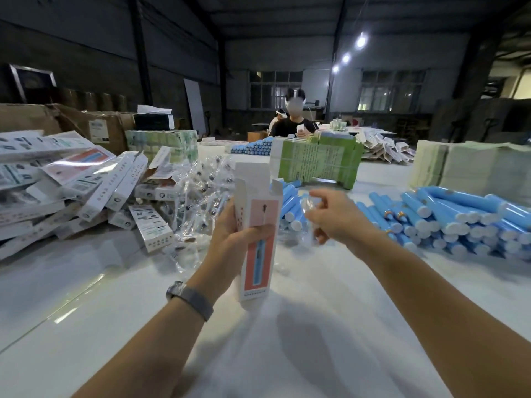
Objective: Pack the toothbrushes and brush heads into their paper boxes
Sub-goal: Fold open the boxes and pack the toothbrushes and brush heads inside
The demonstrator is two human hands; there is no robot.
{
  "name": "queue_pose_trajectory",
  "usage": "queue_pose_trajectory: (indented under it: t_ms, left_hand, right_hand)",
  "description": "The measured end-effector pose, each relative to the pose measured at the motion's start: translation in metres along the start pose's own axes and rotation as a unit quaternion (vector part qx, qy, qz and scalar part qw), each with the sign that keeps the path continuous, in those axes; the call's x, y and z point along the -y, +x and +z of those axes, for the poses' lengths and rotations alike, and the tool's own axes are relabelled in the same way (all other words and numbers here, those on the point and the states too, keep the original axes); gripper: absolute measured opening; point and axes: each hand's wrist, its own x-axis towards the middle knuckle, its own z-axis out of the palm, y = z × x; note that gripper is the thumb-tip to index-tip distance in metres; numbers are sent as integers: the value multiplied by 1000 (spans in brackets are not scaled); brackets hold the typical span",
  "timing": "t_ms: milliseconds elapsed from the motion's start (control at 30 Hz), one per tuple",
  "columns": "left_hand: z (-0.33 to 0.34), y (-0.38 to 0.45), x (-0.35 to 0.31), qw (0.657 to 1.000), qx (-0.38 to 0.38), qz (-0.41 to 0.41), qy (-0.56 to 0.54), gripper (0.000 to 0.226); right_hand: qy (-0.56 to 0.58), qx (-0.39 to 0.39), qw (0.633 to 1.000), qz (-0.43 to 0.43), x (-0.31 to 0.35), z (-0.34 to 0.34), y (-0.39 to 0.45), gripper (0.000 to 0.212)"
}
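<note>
My left hand (234, 235) grips a tall white and pink paper box (258, 225) held upright above the table, its top flaps standing open. Just to the right of the box's mouth, my right hand (330, 216) pinches a small clear plastic packet (309, 206); what is inside the packet is too blurred to tell. Blue toothbrush handles (448, 216) lie piled on the table to the right, and more of them (290, 205) lie behind the box. Clear bagged brush heads (198, 202) are heaped left of the box.
Packed white boxes (71, 185) are stacked in a loose heap at the left. Bundles of green leaflets (319, 162) and pale sheets (459, 168) stand at the back. A person (293, 122) works across the white table (115, 297). Cardboard cartons (94, 124) sit far left.
</note>
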Motion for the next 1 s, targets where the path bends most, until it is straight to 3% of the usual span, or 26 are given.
queue_pose_trajectory:
  t_ms: [167,300,433,533,633,800,1000]
  left_hand:
    - [5,-5,-5,999,14,31,16,39]
    - [10,-10,-11,997,47,48,23,39]
    - [19,-16,-13,990,108,79,47,41]
    - [22,-19,-13,982,147,96,67,45]
    - [20,-17,-10,987,115,93,57,43]
    - [21,-17,-10,986,105,110,70,41]
    - [21,-18,-9,986,99,111,78,36]
  right_hand:
    - [238,61,967,-73,40,-24,-20,59]
    - [253,43,952,-166,67,-33,-41,53]
    - [253,25,939,-232,81,-31,-52,30]
    - [217,-2,937,-275,81,-24,-55,23]
    - [162,-49,942,-289,78,-20,-54,21]
    - [35,-68,939,-335,71,-16,-54,67]
    - [-87,-141,905,-391,69,-16,-52,52]
